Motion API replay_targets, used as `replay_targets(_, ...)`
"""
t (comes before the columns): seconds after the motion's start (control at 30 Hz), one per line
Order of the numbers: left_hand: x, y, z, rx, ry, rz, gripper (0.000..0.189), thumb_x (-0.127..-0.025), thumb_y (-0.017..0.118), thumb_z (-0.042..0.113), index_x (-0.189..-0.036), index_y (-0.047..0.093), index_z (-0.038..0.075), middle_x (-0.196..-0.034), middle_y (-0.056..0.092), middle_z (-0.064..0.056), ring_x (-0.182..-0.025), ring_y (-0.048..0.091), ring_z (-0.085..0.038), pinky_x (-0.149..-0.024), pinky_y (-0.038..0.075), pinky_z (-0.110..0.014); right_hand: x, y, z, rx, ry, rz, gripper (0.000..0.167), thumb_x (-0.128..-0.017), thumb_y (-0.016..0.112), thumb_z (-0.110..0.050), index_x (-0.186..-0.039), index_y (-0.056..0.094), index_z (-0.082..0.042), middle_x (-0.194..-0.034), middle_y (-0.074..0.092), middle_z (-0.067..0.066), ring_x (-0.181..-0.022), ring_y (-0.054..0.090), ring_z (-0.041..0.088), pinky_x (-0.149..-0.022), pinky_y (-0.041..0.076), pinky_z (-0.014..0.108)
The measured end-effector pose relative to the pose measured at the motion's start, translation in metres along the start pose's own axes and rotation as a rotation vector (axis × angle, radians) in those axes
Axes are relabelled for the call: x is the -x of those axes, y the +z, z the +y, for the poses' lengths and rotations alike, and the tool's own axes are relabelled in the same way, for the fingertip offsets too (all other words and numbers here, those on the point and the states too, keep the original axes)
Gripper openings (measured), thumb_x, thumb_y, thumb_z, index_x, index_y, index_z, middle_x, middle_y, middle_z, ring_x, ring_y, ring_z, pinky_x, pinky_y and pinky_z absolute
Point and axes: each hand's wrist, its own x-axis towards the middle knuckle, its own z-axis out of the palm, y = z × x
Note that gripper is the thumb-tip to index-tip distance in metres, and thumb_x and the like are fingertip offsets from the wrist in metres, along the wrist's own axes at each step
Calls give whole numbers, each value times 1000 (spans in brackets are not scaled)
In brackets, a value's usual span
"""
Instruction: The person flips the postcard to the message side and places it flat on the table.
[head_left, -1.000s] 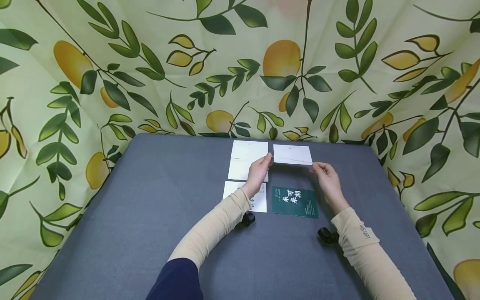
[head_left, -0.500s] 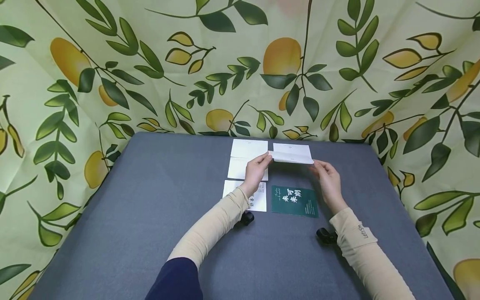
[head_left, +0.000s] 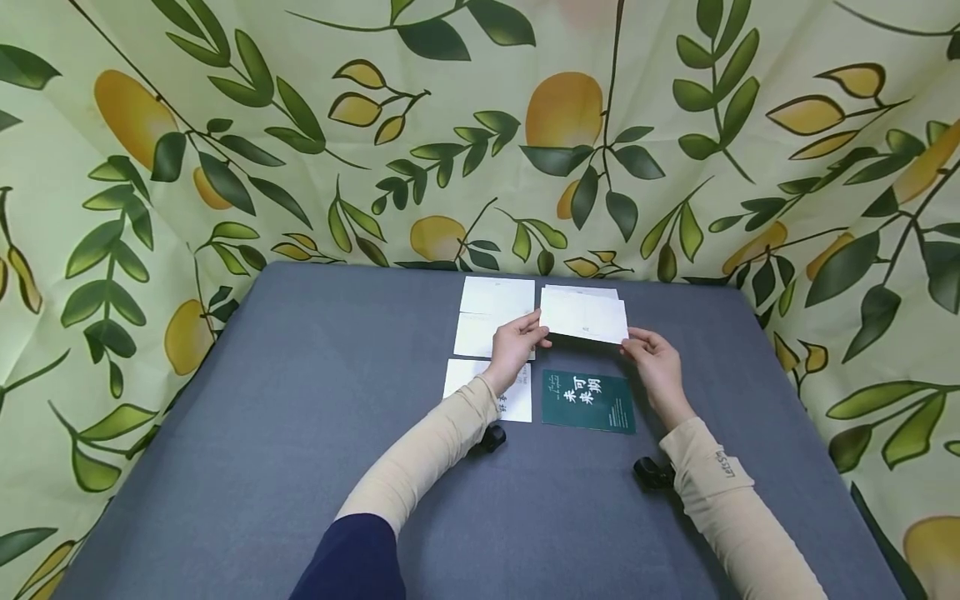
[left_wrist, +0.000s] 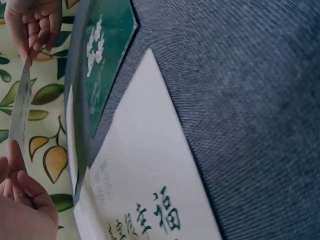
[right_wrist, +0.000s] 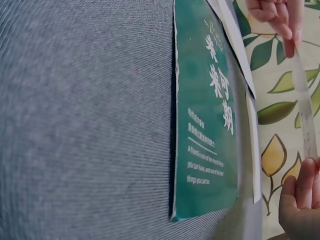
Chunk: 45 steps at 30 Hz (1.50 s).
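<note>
In the upper middle of the frame, the left hand (head_left: pixel 514 348) and the right hand (head_left: pixel 657 367) are pinching opposite ends of the raised card (head_left: pixel 582 316), closed to its thickness, and should be keeping equal height so it is not bending.

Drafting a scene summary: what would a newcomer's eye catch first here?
Probably the leaf-and-fruit cloth rising behind the grey table. Next, the dark green card with white characters, flat on the table towards the person. Just beyond it, a white card is held up between the left grip and right grip.
</note>
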Motion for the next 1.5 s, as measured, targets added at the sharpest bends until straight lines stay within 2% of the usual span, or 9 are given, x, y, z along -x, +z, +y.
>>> replay_targets(0.07, -1, 1, -2, -49, 8, 11, 43, -90, 60, 17, -132, 53, 12, -106, 69, -15, -82, 70, -19, -92, 49, -28, 0, -1, 1, 19, 7, -7, 37, -90, 60, -22, -123, 56, -5, -80, 62, -14, -76, 59, 0, -68, 48, 10)
replay_targets(0.3, -3, 6, -5, -211, 34, 31, 40, -87, 64, 16, -127, 58, 9, -87, 69, -9, -72, 69, -17, -59, 41, -15, 2, -7, -3, 66, 22, -48, 43, -89, 59, -20, -129, 51, -6, -78, 59, -13, -75, 57, 1, -67, 45, 12)
replay_targets(0.53, -3, 14, -3, -397, 66, 16, 41, -87, 64, 14, -125, 57, 4, -76, 65, -5, -58, 61, -10, -52, 42, -14, 10, -11, -20, 211, 38, -60, 50, -88, 62, -28, -130, 49, -3, -75, 57, -11, -69, 53, 1, -58, 41, 15)
replay_targets(0.6, -3, 16, -2, -442, 71, 1, 38, -87, 63, 13, -123, 59, 3, -75, 65, -6, -54, 58, -7, -51, 42, -14, 12, -11, -25, 239, 57, -66, 49, -90, 60, -26, -130, 48, -2, -78, 56, -8, -70, 52, 3, -60, 42, 16)
replay_targets(0.77, -5, 21, -2, -579, 76, -30, 25, -88, 61, 13, -110, 69, 5, -91, 71, -9, -68, 62, -10, -58, 45, -14, 5, -11, -21, 310, 85, -108, 47, -91, 58, -24, -132, 47, -3, -86, 58, 1, -71, 53, 7, -65, 45, 18)
replay_targets(0.87, -5, 22, -3, -643, 83, -43, 21, -88, 60, 13, -104, 72, 6, -101, 72, -8, -87, 67, -16, -70, 51, -19, 2, -12, -20, 332, 86, -139, 47, -90, 58, -23, -130, 48, 0, -80, 56, 1, -67, 52, 7, -61, 44, 18)
replay_targets(0.97, -5, 24, -6, -676, 90, -53, 19, -88, 60, 12, -101, 73, 5, -102, 72, -8, -94, 68, -19, -77, 53, -24, 6, -14, -28, 336, 107, -173, 45, -90, 57, -18, -129, 48, 2, -75, 54, -2, -65, 51, 7, -57, 42, 17)
replay_targets(1.2, -4, 26, -7, -723, 99, -61, 19, -87, 60, 11, -101, 73, 5, -102, 72, -7, -95, 68, -19, -80, 54, -26, 5, -16, -24, 360, 129, -214, 47, -90, 58, -18, -130, 46, 4, -76, 55, -1, -66, 50, 8, -53, 40, 15)
replay_targets(1.5, 3, 29, -1, -737, 133, -107, 19, -88, 59, 10, -99, 73, 2, -100, 73, -9, -92, 69, -19, -78, 54, -25, 5, -16, -19, 339, 111, -165, 42, -91, 55, -13, -130, 47, 2, -79, 51, 1, -62, 49, 6, -51, 41, 17)
